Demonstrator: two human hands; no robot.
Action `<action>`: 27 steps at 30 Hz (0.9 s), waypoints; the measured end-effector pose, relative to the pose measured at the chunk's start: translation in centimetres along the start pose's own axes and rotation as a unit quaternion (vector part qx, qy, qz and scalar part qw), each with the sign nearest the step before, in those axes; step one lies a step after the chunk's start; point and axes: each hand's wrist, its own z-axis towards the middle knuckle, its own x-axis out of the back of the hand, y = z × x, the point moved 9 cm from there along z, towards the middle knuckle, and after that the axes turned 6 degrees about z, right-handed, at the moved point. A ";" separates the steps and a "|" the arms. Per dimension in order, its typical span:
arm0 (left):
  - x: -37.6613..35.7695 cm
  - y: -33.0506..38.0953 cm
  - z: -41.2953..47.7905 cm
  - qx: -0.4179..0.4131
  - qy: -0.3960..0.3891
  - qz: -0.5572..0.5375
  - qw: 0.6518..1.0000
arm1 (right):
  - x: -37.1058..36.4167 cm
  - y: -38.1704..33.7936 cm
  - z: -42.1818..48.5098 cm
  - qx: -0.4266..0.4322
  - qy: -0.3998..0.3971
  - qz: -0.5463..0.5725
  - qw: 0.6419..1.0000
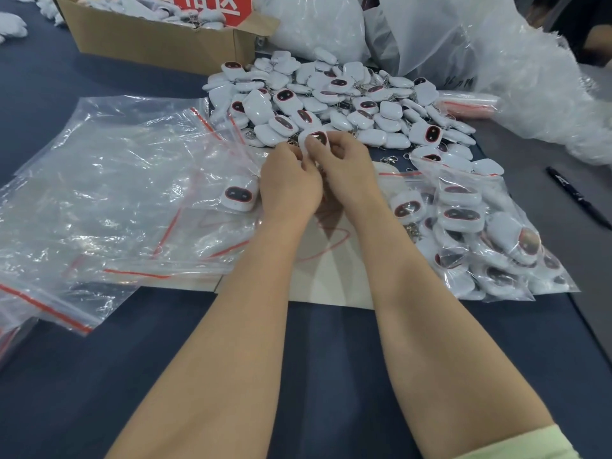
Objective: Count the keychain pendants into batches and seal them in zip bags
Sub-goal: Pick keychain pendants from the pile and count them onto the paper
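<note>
Left hand [288, 188] and right hand [346, 167] together, both pinching one white rounded plastic pendant [314, 139] at near edge of the loose pendant heap [347, 101]. One filled clear red-zip bag [480, 240] lies right; empty zip bags [116, 180] left. I judge most counting remains.

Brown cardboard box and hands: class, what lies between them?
Head view: a loose pile of white keychain pendants lies between the brown cardboard box, the left hand and the right hand.

head cam, one view | worn high at near edge, faces forward and down | close over table [66, 376], left hand [289, 187] and right hand [347, 170] mid-frame | box [149, 38] far left
</note>
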 end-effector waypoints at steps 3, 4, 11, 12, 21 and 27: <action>-0.2 0.5 -0.2 -0.030 -0.003 0.024 0.999 | 1.5 0.4 0.3 -0.011 0.063 0.055 0.996; -0.4 0.6 -0.3 -0.039 -0.008 0.035 0.999 | 1.9 0.8 0.3 -0.033 0.077 0.117 0.990; -1.3 0.8 -0.6 -0.067 -0.045 0.103 0.991 | 0.9 1.7 0.3 -0.083 0.060 0.321 0.941; -1.3 0.8 -0.6 -0.066 -0.047 0.105 0.991 | 0.9 1.6 0.3 -0.080 0.059 0.310 0.945; -1.4 0.9 -0.6 -0.064 -0.049 0.100 0.992 | -0.1 0.9 0.2 -0.049 0.000 0.269 0.962; -1.4 1.0 -0.7 -0.072 -0.049 0.114 0.990 | 0.3 2.1 0.7 -0.097 0.039 0.320 0.942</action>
